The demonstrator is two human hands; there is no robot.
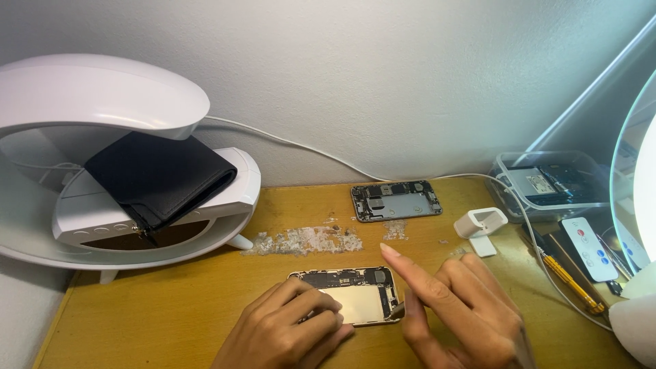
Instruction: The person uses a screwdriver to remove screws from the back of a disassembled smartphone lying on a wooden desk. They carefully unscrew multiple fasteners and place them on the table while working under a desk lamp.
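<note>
Near the front edge of the worktop point(171, 307), you are pressing your left hand point(287, 331) down on an opened phone point(352, 295), fingers lying flat across its left half and holding it steady rather than clenching around it. Your right hand point(461, 311) is hovering at the phone's right end, index finger stretched out toward the wall, the other fingers curling in on a thin tool point(397, 309) whose tip is touching the phone's lower right corner; most of that tool is hidden, so its kind is unclear. Farther back, a second opened phone point(396, 200) is lying flat, well apart from the first, with a patch of scraped finish point(304, 240) showing between them. A white lamp point(102, 137) is standing at the left, carrying a black wallet point(160, 176). At the right, a small white block point(480, 223), a yellow-handled screwdriver point(570, 283) and a clear tray point(553, 181) of parts are sitting.
</note>
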